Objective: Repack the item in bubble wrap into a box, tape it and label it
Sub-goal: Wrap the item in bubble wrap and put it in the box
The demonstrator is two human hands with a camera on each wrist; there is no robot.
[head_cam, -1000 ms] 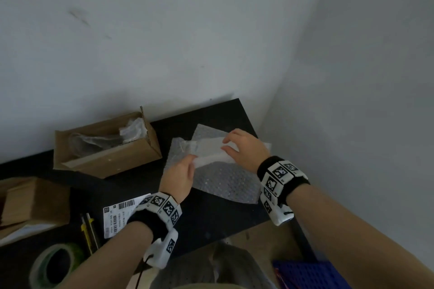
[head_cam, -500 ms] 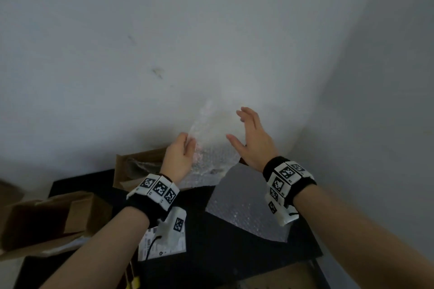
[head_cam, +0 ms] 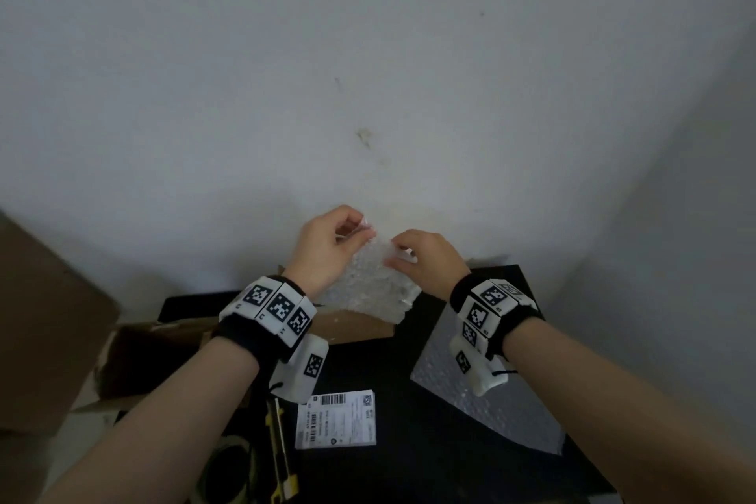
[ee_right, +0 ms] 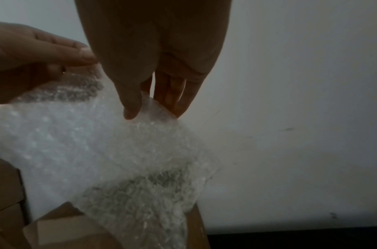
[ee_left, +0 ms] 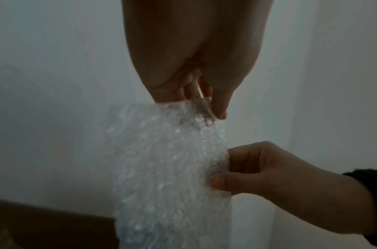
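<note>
A clear bubble wrap bag (head_cam: pixel 370 282) hangs in the air above the black table (head_cam: pixel 409 462), in front of the wall. My left hand (head_cam: pixel 327 245) pinches its top edge on the left, and my right hand (head_cam: pixel 425 258) pinches the same edge on the right. In the left wrist view the bubble wrap bag (ee_left: pixel 172 168) hangs down from the left hand (ee_left: pixel 204 104), with the right hand (ee_left: pixel 247 170) gripping its side. In the right wrist view the bubble wrap bag (ee_right: pixel 98 151) dangles over an open cardboard box (ee_right: pixel 66 232). What the bag holds is hidden.
A second bubble wrap sheet (head_cam: pixel 482 401) lies flat at the table's right. A shipping label (head_cam: pixel 335 419) lies in the middle, a yellow utility knife (head_cam: pixel 282 458) and a tape roll (head_cam: pixel 229 471) at the front left. Open cardboard boxes (head_cam: pixel 163 352) stand at the left and behind the hands.
Both hands lifted the bubble wrap off the table. The right hand, open half a second ago, now pinches the top edge beside the left hand. The head view tilted up towards the wall.
</note>
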